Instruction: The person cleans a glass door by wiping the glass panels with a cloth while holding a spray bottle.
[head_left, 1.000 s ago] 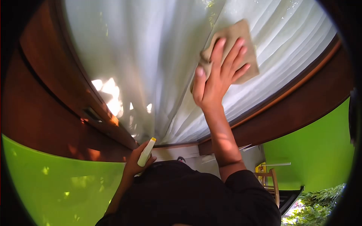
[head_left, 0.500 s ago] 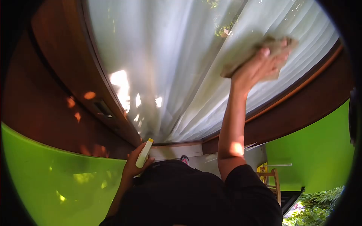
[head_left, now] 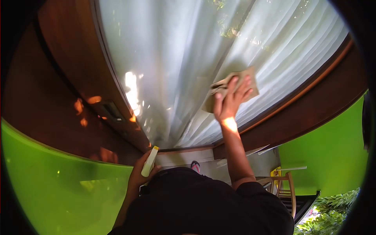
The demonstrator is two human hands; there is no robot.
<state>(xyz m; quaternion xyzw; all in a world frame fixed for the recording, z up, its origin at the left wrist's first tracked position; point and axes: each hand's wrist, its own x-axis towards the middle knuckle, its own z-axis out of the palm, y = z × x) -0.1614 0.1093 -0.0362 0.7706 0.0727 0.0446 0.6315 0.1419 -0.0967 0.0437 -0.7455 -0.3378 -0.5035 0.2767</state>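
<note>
Your cloth (head_left: 225, 91) looks matt and creased, your yellow-tipped handpiece (head_left: 149, 162) smooth plastic, the pane (head_left: 225, 31) glossy glass, the curtain (head_left: 188, 51) thin fabric, the frame (head_left: 66, 47) satin-finished wood, the wall (head_left: 51, 192) smooth and glossy.

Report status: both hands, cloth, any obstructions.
Right hand spread over tan cloth, against glass. Left hand gripping white yellow-tipped object. Nothing seen blocking the cloth.

From the head, one wide, round-edged view was directed forward and down; the large, brown-framed glass pane (head_left: 164, 51) was faced from nearby, and the black short-sleeved shirt (head_left: 211, 203) was seen from above, nearest.
</note>
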